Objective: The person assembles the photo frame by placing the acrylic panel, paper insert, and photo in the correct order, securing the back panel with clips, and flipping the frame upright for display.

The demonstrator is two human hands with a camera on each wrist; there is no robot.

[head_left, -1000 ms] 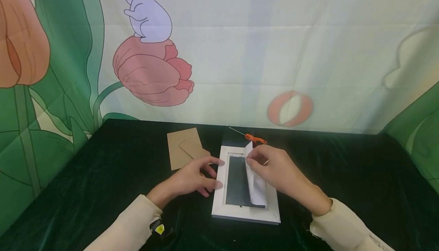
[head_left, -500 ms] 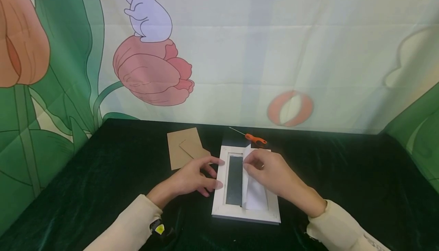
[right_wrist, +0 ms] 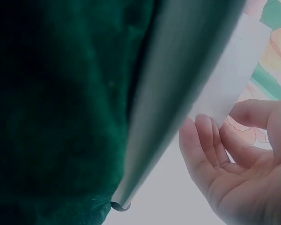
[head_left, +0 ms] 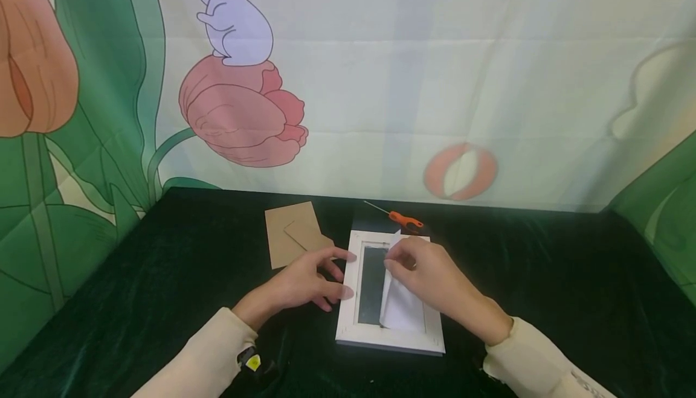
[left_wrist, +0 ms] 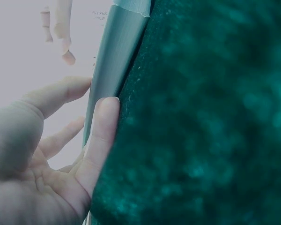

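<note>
A white picture frame (head_left: 389, 341) lies on the dark cloth in front of me, a dark panel (head_left: 371, 286) filling the left of its opening. Over the opening's right part lies a white sheet of paper (head_left: 403, 310), its left edge raised. My right hand (head_left: 435, 268) pinches that raised edge near the top between thumb and fingers; the sheet also shows in the right wrist view. My left hand (head_left: 304, 280) rests its thumb and index finger at the frame's left side. In the left wrist view, its fingers (left_wrist: 105, 119) touch the frame's grey outer side (left_wrist: 113, 56).
Brown boards (head_left: 290, 235) lie to the left behind my left hand. An orange-handled screwdriver (head_left: 403, 221) lies beyond the frame's top edge. Dark green velvet cloth (head_left: 163, 289) covers the table, and a printed curtain (head_left: 348, 84) hangs behind it.
The right hand has brought the raised edge of the paper a little left and down, covering more of the opening's right part. The left hand stays put on the frame.
</note>
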